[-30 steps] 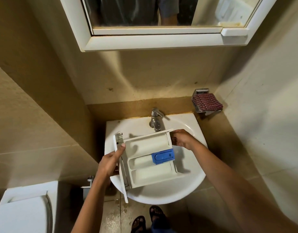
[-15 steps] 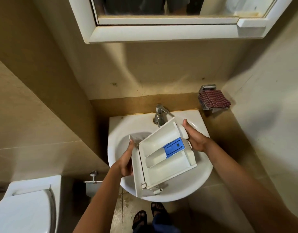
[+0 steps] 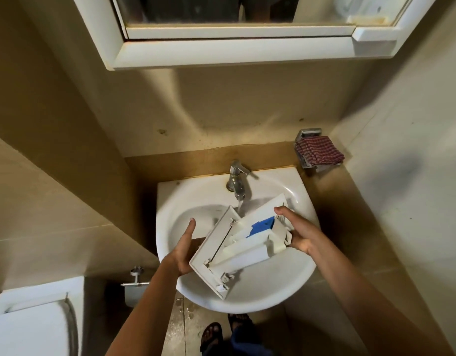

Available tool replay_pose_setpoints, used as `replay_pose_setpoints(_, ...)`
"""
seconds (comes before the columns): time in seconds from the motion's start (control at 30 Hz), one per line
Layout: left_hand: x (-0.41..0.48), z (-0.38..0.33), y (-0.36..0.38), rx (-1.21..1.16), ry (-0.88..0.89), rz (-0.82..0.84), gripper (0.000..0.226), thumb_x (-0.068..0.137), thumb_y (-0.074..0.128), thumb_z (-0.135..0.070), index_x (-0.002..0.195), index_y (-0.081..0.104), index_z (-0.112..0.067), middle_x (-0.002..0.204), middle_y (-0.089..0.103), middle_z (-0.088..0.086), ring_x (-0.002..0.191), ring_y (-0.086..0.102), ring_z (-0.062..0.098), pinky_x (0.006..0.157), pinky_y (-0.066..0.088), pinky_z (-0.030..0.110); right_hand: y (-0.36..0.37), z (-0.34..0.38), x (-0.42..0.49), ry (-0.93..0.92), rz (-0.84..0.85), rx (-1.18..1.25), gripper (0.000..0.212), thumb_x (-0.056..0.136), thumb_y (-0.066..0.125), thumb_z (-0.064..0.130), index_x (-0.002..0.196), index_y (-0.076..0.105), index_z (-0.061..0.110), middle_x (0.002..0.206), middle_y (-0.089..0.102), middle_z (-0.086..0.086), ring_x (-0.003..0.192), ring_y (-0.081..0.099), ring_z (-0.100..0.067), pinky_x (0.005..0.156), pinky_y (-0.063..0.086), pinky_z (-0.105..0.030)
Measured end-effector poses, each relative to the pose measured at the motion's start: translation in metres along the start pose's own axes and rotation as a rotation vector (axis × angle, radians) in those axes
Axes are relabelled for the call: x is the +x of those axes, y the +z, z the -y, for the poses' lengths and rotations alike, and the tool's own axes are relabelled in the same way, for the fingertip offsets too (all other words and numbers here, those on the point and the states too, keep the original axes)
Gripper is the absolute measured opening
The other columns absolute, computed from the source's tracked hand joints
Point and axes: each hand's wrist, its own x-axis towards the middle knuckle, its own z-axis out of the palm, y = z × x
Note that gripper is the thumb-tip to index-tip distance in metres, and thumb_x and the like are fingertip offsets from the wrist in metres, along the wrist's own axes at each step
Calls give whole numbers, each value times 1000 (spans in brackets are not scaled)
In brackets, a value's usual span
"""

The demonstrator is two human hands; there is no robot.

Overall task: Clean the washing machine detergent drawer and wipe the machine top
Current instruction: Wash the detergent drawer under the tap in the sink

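The white detergent drawer (image 3: 237,249) with a blue insert (image 3: 261,226) is tilted over the white basin (image 3: 296,272), its front panel low at the left. Water runs from the chrome tap (image 3: 237,181) down onto the drawer's far edge. My left hand (image 3: 185,249) supports the front panel from behind, thumb raised and free, fingers hidden by the panel. My right hand (image 3: 297,232) grips the drawer's rear end, thumb over the rim.
A red checked cloth (image 3: 319,151) lies on a metal soap holder at the right wall. A mirror cabinet (image 3: 237,51) hangs above the basin. A toilet (image 3: 34,322) stands at the lower left, beside a wall bracket (image 3: 137,278). My sandalled feet (image 3: 221,335) are below the basin.
The drawer has turned and tipped further, its open side now facing right and away, and its far edge has come under the running tap. Both hands shifted with it.
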Motion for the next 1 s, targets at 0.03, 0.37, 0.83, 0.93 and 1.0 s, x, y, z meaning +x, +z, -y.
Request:
replay_pose_setpoints(0.03,-1,-2,-2,31,18,-53,89,83,32,-79,121,61,-5,115,66,20,99,65,35,79,53,42,1,-4,-1,4,-30,23,24,80,70,24,99,61,12,87,66,-14,79,63,-30,79,52,-45)
replay_pose_setpoints(0.37,-41,27,40,-141,229,-700,94,82,68,-51,146,21,-1,144,39,20,129,41,40,104,35,48,37,-45,-28,-15,-209,357,59,74,79,18,119,40,8,114,55,-16,93,63,-34,67,58,-49)
replay_pose_setpoints(0.83,-47,23,93,-423,322,-373,58,74,81,-18,122,52,0,92,66,19,70,65,35,45,55,38,79,-71,-39,-114,-255,276,50,77,77,19,111,44,5,104,52,-9,88,62,-20,64,59,-38)
replay_pose_setpoints(0.93,-50,29,91,-440,384,-434,40,76,76,-10,113,61,-3,80,65,14,59,60,29,45,52,32,66,-73,-40,-121,-81,142,55,77,77,25,114,43,3,111,57,-8,97,66,-20,80,57,-42)
replay_pose_setpoints(1.0,-48,33,86,-462,434,-467,42,77,74,-9,115,60,-6,85,66,12,63,61,28,47,52,31,40,-69,-38,-86,183,-128,60,76,78,28,120,44,6,121,58,-7,104,65,-15,90,54,-38)
